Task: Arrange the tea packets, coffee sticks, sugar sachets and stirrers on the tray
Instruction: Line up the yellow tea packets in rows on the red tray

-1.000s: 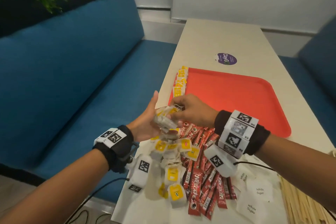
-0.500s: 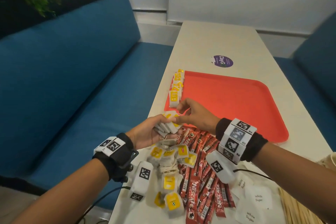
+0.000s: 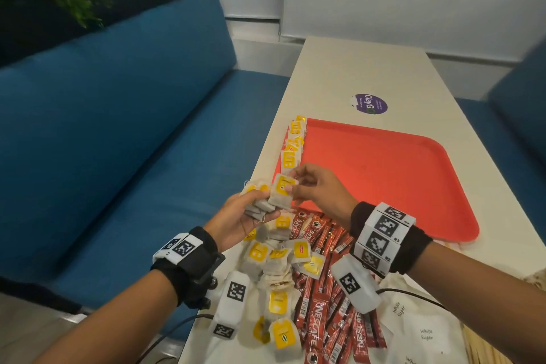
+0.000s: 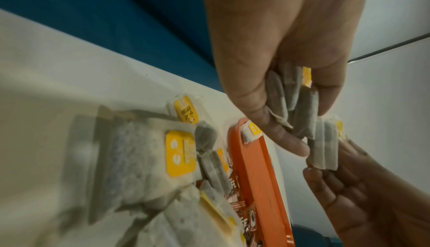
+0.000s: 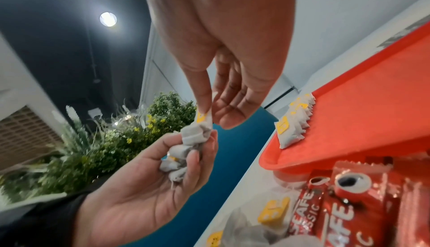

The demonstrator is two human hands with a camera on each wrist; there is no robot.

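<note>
The bunch of tea packets [image 3: 260,207] sat low over the pile a second ago; now it's lifted toward the tray [image 3: 384,174] corner at 12 o'clock, so another one's about to join the row [image 3: 294,142]. Left hand [image 3: 236,221] fingers curl round the bunch, right hand [image 3: 319,189] thumb and forefinger pinch the top packet [image 3: 283,186], other fingers loose.

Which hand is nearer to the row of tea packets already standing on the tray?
Right. The right hand hovers just short of the row of tea packets on the tray, pinching one packet. The left hand sits lower, off the tray, gripping a bunch.
</note>
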